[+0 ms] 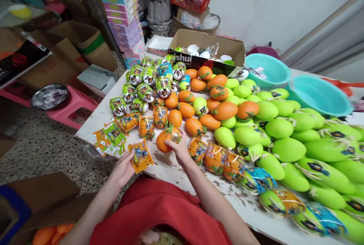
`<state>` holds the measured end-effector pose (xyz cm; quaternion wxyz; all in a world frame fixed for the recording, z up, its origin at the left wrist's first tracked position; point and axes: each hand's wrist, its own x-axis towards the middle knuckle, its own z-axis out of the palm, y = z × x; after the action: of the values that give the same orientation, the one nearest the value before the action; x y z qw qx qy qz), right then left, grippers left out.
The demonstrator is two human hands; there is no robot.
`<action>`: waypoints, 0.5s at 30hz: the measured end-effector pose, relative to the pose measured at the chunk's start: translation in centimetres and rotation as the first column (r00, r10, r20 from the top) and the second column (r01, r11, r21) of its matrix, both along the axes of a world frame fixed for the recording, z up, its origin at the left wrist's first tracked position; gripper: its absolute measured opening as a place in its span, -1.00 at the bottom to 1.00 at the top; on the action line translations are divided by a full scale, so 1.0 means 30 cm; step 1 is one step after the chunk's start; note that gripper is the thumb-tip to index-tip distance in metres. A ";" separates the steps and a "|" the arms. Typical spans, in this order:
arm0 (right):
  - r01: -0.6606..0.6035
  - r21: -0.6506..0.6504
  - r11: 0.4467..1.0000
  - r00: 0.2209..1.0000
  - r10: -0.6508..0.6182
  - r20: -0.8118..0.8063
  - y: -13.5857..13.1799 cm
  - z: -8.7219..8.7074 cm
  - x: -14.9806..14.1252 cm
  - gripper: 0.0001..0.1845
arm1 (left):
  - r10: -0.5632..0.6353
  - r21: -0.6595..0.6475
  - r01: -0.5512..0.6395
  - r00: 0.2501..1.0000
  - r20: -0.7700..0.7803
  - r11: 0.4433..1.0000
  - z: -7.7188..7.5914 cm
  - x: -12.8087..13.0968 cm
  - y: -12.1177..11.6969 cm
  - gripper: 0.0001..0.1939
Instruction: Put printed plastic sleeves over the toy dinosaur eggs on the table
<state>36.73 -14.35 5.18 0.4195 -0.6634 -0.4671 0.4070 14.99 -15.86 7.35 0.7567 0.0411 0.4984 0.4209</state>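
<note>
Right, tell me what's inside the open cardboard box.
White cup-like pieces, green pieces and clear plastic show in the cardboard box; its front wall and contents hide the bottom.

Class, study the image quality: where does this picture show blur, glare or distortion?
Head view: the green egg shapes at far right look blurred and stretched; small bright glints sit on the wrapped orange egg shapes; the left hand and its orange packet look comparatively clear.

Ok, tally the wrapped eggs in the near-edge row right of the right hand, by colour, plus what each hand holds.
Orange-wrapped orange eggs: 3
Blue-wrapped green eggs: 2
Orange-wrapped green egg: 1
Orange packet in the left hand: 1
Orange egg in the right hand: 1
Total: 8
</note>
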 end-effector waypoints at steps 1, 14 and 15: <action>0.064 -0.012 0.998 0.970 -0.065 -0.235 -0.027 0.024 0.002 -0.35 | -0.026 -0.005 0.026 0.999 0.038 1.000 0.011 0.020 0.004 -0.77; -0.422 -0.368 0.829 0.669 0.011 -0.743 -0.207 0.179 0.162 -0.36 | -0.542 0.117 0.556 0.830 -0.131 0.823 0.152 0.104 0.100 -0.71; -0.456 -0.356 0.816 0.676 0.057 -0.735 -0.203 0.179 0.165 -0.31 | -0.580 0.133 0.601 0.798 -0.166 0.788 0.159 0.115 0.106 -0.69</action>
<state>41.68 -20.43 10.54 0.3067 -0.4715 -0.2405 0.7910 18.43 -12.67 12.11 0.8133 0.2871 0.4636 0.2031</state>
